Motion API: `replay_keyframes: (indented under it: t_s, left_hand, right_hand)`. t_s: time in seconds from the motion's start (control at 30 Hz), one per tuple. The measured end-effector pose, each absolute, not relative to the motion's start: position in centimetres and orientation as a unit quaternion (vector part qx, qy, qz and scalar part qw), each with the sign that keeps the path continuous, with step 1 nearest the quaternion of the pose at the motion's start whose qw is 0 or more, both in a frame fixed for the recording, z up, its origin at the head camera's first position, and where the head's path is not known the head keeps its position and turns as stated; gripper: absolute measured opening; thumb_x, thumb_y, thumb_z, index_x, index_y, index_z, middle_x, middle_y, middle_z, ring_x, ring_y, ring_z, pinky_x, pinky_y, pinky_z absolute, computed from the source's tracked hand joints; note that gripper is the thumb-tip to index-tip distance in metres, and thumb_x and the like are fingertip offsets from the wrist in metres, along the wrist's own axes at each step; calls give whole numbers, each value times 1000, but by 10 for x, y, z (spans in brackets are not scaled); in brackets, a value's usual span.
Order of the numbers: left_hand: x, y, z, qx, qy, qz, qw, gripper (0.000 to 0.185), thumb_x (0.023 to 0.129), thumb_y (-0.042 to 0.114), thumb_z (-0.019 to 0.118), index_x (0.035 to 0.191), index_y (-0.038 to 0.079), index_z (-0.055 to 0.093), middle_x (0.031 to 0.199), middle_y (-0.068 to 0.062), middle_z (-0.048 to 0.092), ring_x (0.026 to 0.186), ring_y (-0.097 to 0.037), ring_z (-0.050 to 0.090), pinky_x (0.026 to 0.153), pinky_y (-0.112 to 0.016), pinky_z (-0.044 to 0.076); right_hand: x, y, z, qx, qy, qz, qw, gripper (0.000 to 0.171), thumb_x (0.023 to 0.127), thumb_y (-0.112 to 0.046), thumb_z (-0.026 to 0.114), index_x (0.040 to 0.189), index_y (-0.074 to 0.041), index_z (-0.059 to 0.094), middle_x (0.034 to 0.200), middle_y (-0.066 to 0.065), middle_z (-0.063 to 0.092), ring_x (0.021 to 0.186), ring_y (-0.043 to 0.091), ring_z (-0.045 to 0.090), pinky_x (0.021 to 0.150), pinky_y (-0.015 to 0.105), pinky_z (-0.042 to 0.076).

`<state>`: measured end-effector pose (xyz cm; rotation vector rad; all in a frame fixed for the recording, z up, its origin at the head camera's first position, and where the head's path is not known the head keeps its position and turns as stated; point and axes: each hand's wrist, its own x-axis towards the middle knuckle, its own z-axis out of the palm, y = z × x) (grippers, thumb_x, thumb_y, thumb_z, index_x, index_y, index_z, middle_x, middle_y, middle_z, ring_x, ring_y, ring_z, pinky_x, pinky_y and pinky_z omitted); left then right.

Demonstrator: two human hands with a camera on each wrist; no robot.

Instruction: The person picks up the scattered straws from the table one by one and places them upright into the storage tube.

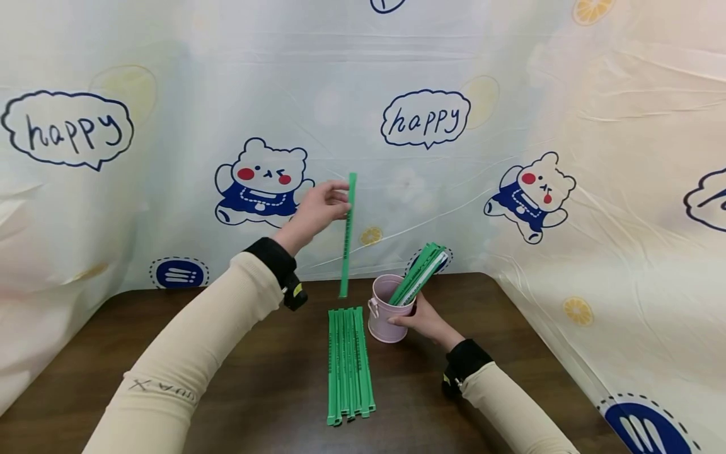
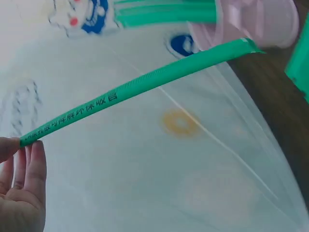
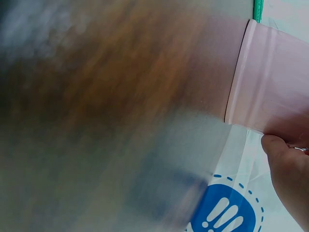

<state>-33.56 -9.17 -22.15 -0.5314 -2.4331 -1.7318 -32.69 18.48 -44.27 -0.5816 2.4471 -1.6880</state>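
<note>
Risk 1: the held green packet [image 1: 346,252] could swing or slip. Likely cause: the left hand [image 1: 319,211] has its grip pinched on it, thumb against fingers, nearer the upper end, leaving a long, unsupported length below. Too hard a pinch might crease it.

Risk 2: the pink pail [image 1: 386,325] could tip on the bench [image 1: 272,378], or its packet bundle [image 1: 420,274] spill. Likely cause: the bundle leans well out over the right rim, so the load sits off-centre. The right hand's [image 1: 425,320] grip is clamped round the pail's wall, thumb on the near side; loosening it would remove that support.

Position: held packet in the air, nearly upright, left of the pail; its lower tip appears just past the far end of the packet row [image 1: 348,366]. Height above the bench cannot be told.

Appearance: long, narrow, bright green, dark characters printed along it. Left wrist view: slight bow, free end flattened and a little bent.
</note>
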Motion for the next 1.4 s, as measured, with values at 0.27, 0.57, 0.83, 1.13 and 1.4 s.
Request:
replay_keyframes:
  t_s: [0.27,0.57,0.83,1.13,1.4]
  left_hand:
    - [-325,-30,-220,-241,-773,-581,86,41,101,1,59,141,1,53,125,-25,65,114,-36,67,101,-45,58]
    - [-324,5,-265,-263,-778,-566,75,40,101,4,59,141,0,55,125,-25,66,115,-37,66,97,-43,57]
    - [-324,23,-303,-281,-785,-548,58,34,100,0,60,133,-4,58,121,-27,67,114,-39,67,100,-44,57]
    - [-324,40,-332,-306,-811,-498,40,29,98,-1,62,127,-2,63,114,-23,70,109,-36,69,98,-43,57]
    - [-323,42,-344,-284,-818,-499,19,26,98,3,64,124,0,64,111,-20,71,107,-32,68,96,-41,57]
  right_hand:
    - [-327,188,-443,-211,809,-547,53,97,90,-15,80,160,-4,14,155,25,40,138,38,46,115,49,41]
    - [-330,187,-445,-199,812,-545,56,94,89,-14,79,158,-3,16,153,24,41,138,37,47,115,49,42]
    - [-330,188,-444,-194,811,-547,71,92,90,-17,78,157,-4,17,151,24,44,137,36,49,112,45,46]
    - [-332,188,-444,-198,807,-552,72,80,92,-10,74,155,-5,24,144,22,51,131,31,53,104,34,49]
    - [-330,191,-443,-205,804,-552,77,92,93,-10,73,162,-9,11,149,21,48,132,31,52,106,33,48]
